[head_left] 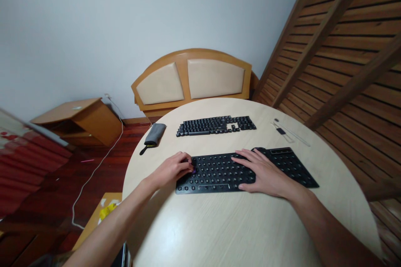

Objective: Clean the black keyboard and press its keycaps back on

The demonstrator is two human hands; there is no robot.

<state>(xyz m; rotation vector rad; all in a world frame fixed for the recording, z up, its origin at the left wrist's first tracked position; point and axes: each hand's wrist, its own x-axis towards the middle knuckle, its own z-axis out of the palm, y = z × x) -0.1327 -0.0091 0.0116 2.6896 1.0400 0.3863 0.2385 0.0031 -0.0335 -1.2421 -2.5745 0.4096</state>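
A black keyboard [216,175] stripped of its keycaps lies on the round table, its switch stems exposed. My left hand [177,167] is over its left end, thumb and fingers pinched together on a small purple thing [194,170] whose kind I cannot make out. Across the middle-right of the board rests my right hand [260,172], palm down with fingers spread, touching the keyboard. Beyond it, the black keycaps [206,126] are laid out in keyboard order, with a gap near the right side.
On the pale round table [188,233], a grey pouch [155,134] lies at the left. A wire keycap puller [282,132] and a thin light-coloured stick [297,137] lie at the right. A headboard [194,77] stands behind; a slatted wooden screen [338,50] is on the right.
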